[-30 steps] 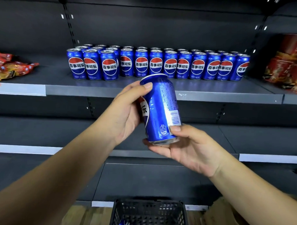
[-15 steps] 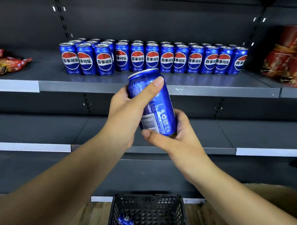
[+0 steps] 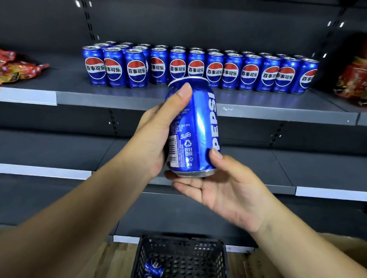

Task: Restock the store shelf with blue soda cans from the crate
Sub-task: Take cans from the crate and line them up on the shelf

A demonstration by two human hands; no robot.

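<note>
I've got one blue Pepsi can (image 3: pixel 194 126) up in front of the shelving, held by both hands, approx upright w/ a slight tilt, top rim toward the stocked shelf. The side facing me shows the white PEPSI lettering, a barcode and a recycling mark.

My left hand (image 3: pixel 155 138) wraps the can's left side: thumb lies up across the front w/ its tip near the top rim, palm against the can; the other fingers are behind the can, hidden. My right hand (image 3: pixel 224 188) sits under and to the right of the can's base, palm up, fingers nearly straight beneath the bottom rim, thumb tip pressed on the lower right of the can wall. So left grips, right cups and pinches lightly at the base.

The can is in the air, between me and the front edge of the upper shelf (image 3: pixel 273 109), not touching it. On that shelf stands a row of blue Pepsi cans (image 3: pixel 198 69), logos forward, several deep at the left end, at least two deep elsewhere. Bare shelf surface lies in front of the row.

Left end of the same shelf: red snack packets (image 3: pixel 12 67). Right end: red tins (image 3: pixel 361 76), partly cut off by the frame edge.

Bottom centre, on the wooden floor: black plastic crate (image 3: pixel 180 251), w/ at least one blue can (image 3: pixel 154 269) lying on its side inside.
</note>
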